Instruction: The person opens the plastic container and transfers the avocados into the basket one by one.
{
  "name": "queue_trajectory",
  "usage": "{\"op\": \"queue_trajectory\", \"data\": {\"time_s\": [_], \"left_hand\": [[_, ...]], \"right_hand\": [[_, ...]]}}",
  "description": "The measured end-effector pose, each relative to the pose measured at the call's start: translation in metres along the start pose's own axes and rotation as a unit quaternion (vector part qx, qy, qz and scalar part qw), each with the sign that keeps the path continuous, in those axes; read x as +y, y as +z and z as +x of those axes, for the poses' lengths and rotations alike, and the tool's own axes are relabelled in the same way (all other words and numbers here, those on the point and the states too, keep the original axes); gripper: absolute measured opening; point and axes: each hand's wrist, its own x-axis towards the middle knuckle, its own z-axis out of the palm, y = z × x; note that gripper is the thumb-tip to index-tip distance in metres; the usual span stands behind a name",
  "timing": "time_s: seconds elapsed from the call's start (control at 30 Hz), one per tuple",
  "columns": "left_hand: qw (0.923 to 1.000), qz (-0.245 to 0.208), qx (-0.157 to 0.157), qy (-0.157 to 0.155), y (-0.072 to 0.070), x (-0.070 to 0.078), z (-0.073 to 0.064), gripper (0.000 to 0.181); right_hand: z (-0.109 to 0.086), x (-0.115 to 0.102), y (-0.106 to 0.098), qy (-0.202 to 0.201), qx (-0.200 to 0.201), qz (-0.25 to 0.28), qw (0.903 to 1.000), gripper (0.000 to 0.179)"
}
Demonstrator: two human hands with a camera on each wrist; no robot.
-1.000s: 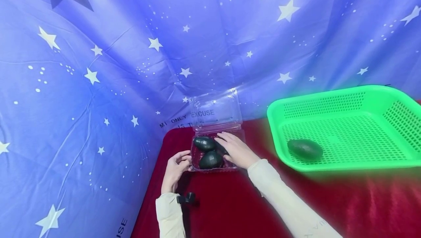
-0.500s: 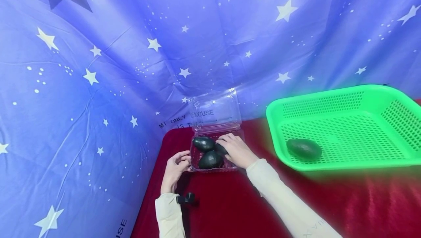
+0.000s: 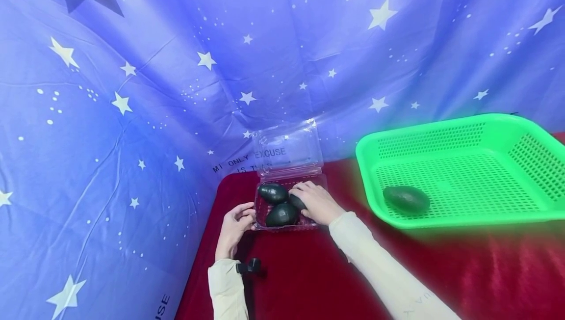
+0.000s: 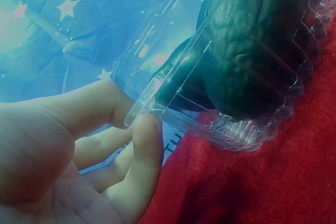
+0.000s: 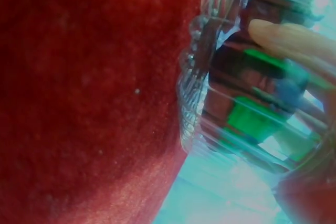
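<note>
A clear plastic clamshell box (image 3: 289,229) stands with its lid raised at the back. Two dark green avocados lie in its left half: a rear avocado (image 3: 273,193) and a front avocado (image 3: 281,214). My left hand (image 3: 235,227) pinches the box's left rim between thumb and finger, seen close in the left wrist view. Inside the box's right half, my right hand (image 3: 319,203) has its fingers curled over a third avocado (image 3: 297,201), mostly covered by the hand. In the right wrist view, a finger (image 5: 289,40) shows against the dark fruit through the clear wall.
A green plastic basket (image 3: 370,177) stands to the right, with one avocado (image 3: 406,200) at its left end. Red cloth (image 3: 291,280) covers the table. A blue star-patterned curtain (image 3: 282,40) hangs behind and to the left, close to the raised lid (image 3: 289,148).
My right hand's fingers have drawn in from nearly straight to curled over the right-hand avocado. The left hand keeps its pinch on the box rim.
</note>
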Motion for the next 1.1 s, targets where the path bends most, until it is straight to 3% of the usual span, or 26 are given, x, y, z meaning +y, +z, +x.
{"op": "queue_trajectory", "data": {"time_s": [0.3, 0.7, 1.1], "left_hand": [[1.0000, 0.000, -0.004, 0.001, 0.003, 0.001, 0.001, 0.043], [0.9999, 0.005, -0.003, 0.009, 0.000, 0.001, -0.002, 0.041], [0.9999, 0.011, 0.001, 0.009, 0.000, 0.000, -0.002, 0.042]], "right_hand": [[-0.003, 0.002, -0.003, 0.009, 0.004, 0.008, 0.9999, 0.057], [-0.005, 0.000, -0.005, -0.013, 0.050, 0.040, 0.9979, 0.056], [-0.006, -0.002, -0.021, -0.015, 0.080, 0.032, 0.9962, 0.051]]}}
